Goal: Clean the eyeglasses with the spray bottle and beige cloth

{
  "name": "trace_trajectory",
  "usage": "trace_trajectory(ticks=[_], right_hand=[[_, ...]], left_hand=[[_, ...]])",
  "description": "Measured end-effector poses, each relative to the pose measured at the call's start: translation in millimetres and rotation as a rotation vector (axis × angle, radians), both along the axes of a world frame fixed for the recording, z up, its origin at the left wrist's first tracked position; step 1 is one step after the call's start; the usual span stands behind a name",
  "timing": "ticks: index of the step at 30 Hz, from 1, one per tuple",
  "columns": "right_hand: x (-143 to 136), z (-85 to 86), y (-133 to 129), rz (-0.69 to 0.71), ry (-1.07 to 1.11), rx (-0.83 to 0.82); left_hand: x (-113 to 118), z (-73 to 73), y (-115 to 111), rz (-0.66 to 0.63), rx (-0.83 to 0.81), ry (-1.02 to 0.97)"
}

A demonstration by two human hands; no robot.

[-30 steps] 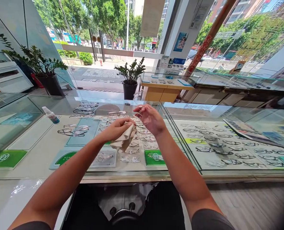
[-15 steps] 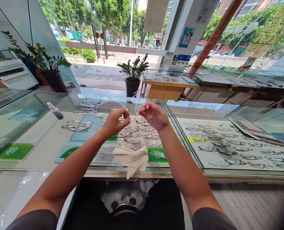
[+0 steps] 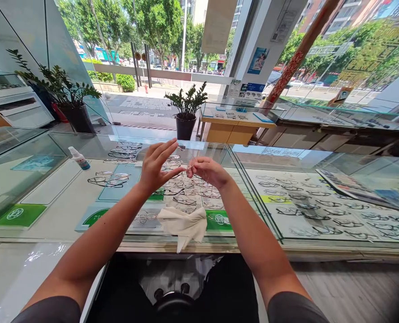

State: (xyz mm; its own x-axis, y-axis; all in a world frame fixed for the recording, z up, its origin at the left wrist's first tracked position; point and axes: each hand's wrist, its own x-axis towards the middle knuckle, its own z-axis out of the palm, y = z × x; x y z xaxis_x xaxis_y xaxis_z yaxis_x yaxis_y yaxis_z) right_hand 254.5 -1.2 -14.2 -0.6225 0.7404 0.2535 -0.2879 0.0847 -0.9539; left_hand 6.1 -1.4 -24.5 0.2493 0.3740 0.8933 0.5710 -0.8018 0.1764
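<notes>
Above the glass counter my right hand [image 3: 208, 172] pinches a pair of thin-framed eyeglasses [image 3: 190, 167], whose fine outline is hard to follow against the display. My left hand [image 3: 157, 165] is at its left, fingers stretched out and apart, with the thumb tip reaching to the glasses near the right fingertips. Below both hands, a crumpled cream cloth [image 3: 182, 220] lies on the counter's near edge and partly hangs over it. Rows of eyeglasses [image 3: 182, 200] show under the glass beneath my hands.
A white spray bottle [image 3: 79, 158] stands on the counter at the left. Several dark-framed glasses [image 3: 108, 180] are nearby. To the right, a second glass case [image 3: 307, 237] holds more frames, with a magazine [image 3: 350, 188] on top. A potted plant [image 3: 185, 125] stands beyond the counter.
My left hand's curled fingers have straightened and spread, and its thumb has come to the glasses. My right hand has lowered slightly and turned left, still pinching the glasses.
</notes>
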Motion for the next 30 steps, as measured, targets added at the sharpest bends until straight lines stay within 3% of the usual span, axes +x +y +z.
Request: trace_trajectory(ticks=[6,11,13,16,19,22,26,30], right_hand=[[-2,0.1,0,0.037,-0.046,0.034],[-2,0.6,1,0.0,-0.066,0.056],[-3,0.8,2,-0.097,-0.059,0.085],[-7,-0.9,2,-0.364,-0.024,0.157],[-15,-6.5,-5,-0.662,-0.033,0.387],[-28,-11.4,-16,-0.774,-0.147,0.632],[-40,5.0,-27,-0.921,-0.181,0.801],[-40,62.1,-40,-0.942,-0.144,0.92]], left_hand=[[-4,-0.8,1,-0.052,0.048,0.059],[-3,0.8,-2,-0.046,-0.014,0.046],[-3,1.0,-2,-0.027,-0.019,0.024],[-3,0.8,-1,0.025,0.023,-0.061],[-5,1.0,1,0.112,0.023,-0.189],[-7,5.4,1,0.158,0.01,-0.311],[-8,31.2,-5,0.186,0.034,-0.389],[-7,84.7,-23,0.165,0.152,-0.416]])
